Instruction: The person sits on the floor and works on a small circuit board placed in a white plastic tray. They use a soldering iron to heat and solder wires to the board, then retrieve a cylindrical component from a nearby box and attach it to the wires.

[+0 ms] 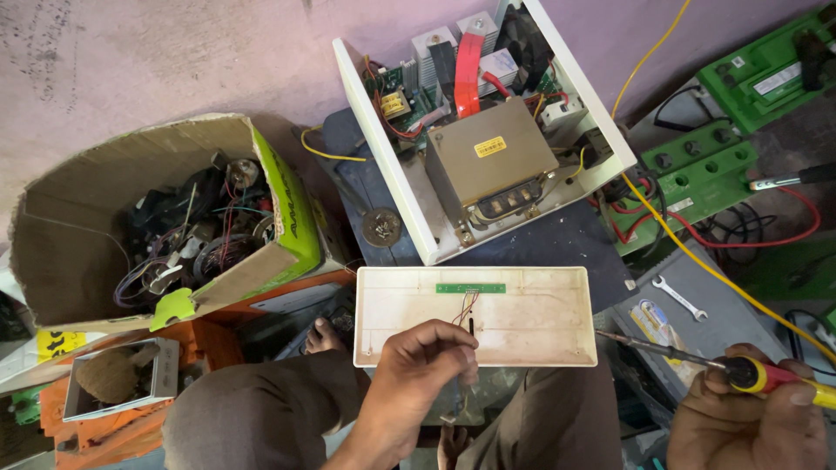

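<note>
Centrally, left hand (416, 370) pinches cream cover panel (522, 326) (green circuit strip inside); right hand (749, 418), lower right, grips screwdriver (697, 359).

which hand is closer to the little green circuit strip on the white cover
Left. The left hand sits just below the green circuit strip, at its wires; the right hand is far off to the right.
</note>
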